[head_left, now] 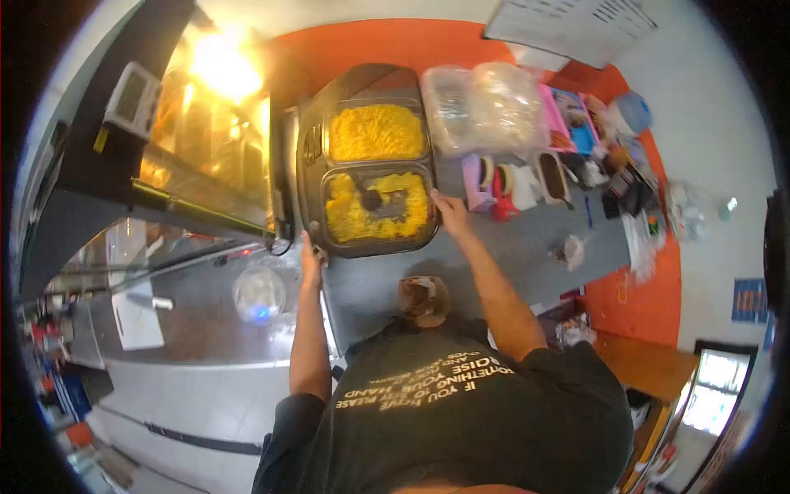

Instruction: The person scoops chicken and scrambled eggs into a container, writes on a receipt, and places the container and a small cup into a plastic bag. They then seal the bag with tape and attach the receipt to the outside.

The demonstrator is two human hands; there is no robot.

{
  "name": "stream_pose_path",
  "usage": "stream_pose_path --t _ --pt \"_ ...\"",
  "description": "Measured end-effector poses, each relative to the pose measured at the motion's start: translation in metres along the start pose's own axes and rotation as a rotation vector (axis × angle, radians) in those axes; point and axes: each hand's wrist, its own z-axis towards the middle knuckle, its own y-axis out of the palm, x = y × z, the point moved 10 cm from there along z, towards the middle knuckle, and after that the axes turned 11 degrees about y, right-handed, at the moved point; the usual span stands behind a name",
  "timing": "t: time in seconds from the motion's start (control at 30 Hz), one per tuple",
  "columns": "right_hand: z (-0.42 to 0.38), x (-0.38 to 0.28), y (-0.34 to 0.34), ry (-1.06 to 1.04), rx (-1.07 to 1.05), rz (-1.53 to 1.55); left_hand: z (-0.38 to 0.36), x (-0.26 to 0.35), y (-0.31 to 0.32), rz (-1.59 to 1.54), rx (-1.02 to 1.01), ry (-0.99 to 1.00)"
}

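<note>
A black two-well tray (315, 185) lies on the grey counter in front of me. Its far well holds a full layer of yellow crumbly food (376, 132). Less of the same food (341, 210) is in the near well, spread in a broken ring with the dark bottom showing. My left hand (309, 259) grips the tray's near left corner, its fingers partly hidden by the edge. At the right edge, beside the near well, my right hand (448, 211) has hold of the rim. A brown round item (424, 299) sits close to my body, too blurred to name.
A brightly lit glass cabinet (214, 132) stands left of the tray, with a digital display (133, 97) on it. Clear plastic bags (508, 107), tape rolls (504, 181) and a pink bin (559, 119) crowd the back right. A clear round container (258, 294) stands at left.
</note>
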Motion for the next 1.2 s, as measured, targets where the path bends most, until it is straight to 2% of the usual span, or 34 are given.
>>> stream_pose_path --t 0.07,0.13,0.17,0.2,0.23,0.3,0.33,0.37,0.4,0.43,0.5,0.57,0.63,0.7,0.83,0.9,1.0,1.03,1.07,1.1,1.17,1.2 --pt "-0.023 -0.053 0.042 -0.068 -0.131 -0.066 -0.023 0.023 0.008 0.005 0.096 0.129" --pt "-0.042 -0.096 0.075 -0.143 -0.237 -0.124 -0.039 0.007 0.010 -0.093 0.144 0.137" --pt "-0.051 -0.115 0.100 -0.220 -0.364 -0.130 -0.044 -0.005 0.006 -0.187 0.169 0.145" --pt "-0.059 -0.125 0.119 -0.293 -0.492 -0.133 -0.045 -0.045 -0.010 -0.140 0.243 -0.008" --pt "-0.052 -0.125 0.123 -0.289 -0.505 -0.129 -0.059 -0.042 0.002 -0.319 0.299 0.103" --pt "-0.015 -0.126 0.127 -0.254 -0.500 -0.081 -0.089 -0.037 0.013 -0.125 0.270 0.069" --pt "0.024 -0.106 0.117 -0.259 -0.343 -0.154 -0.102 -0.030 0.023 -0.087 0.243 0.057" --pt "0.050 -0.099 0.105 -0.309 -0.088 -0.523 -0.112 -0.023 0.032 -0.050 0.216 0.044" --pt "0.082 -0.070 0.103 -0.185 -0.027 -0.665 -0.119 -0.025 0.044 -0.139 0.169 -0.017" --pt "0.098 -0.052 0.110 -0.184 -0.034 -0.665 -0.121 -0.030 0.047 -0.138 0.176 -0.019" --pt "0.120 -0.017 0.121 0.006 0.037 -1.084 -0.120 -0.028 0.074 -0.145 -0.011 0.051" --pt "0.124 -0.011 0.132 0.032 0.064 -1.095 -0.116 -0.035 0.086 -0.124 -0.029 -0.030" --pt "0.126 -0.018 0.142 -0.068 0.122 -1.083 -0.099 -0.037 0.095 -0.009 -0.097 0.074" --pt "0.128 -0.011 0.142 -0.014 0.101 -1.024 -0.087 -0.037 0.101 -0.025 -0.077 0.046" --pt "0.119 0.001 0.141 -0.150 -0.054 -0.856 -0.067 -0.041 0.108 -0.137 -0.050 -0.021" --pt "0.093 0.017 0.158 -0.121 -0.469 -0.564 -0.059 -0.050 0.111 -0.181 -0.043 -0.049" --pt "0.059 0.009 0.156 -0.142 -0.538 -0.577 -0.051 -0.046 0.109 -0.187 0.051 0.001" --pt "0.050 0.008 0.158 -0.155 -0.564 -0.615 -0.050 -0.044 0.107 -0.044 0.041 0.022" --pt "0.039 -0.007 0.163 -0.538 -0.497 -0.699 -0.048 -0.040 0.105 0.100 0.030 0.046" --pt "0.033 -0.014 0.165 -0.537 -0.496 -0.696 -0.042 -0.050 0.104 0.104 0.029 0.045" --pt "0.031 -0.020 0.162 -0.403 -0.279 -1.102 -0.028 -0.090 0.095 0.084 0.069 0.017" --pt "0.038 -0.017 0.156 -0.418 -0.177 -1.032 -0.025 -0.096 0.093 0.088 0.067 0.017"
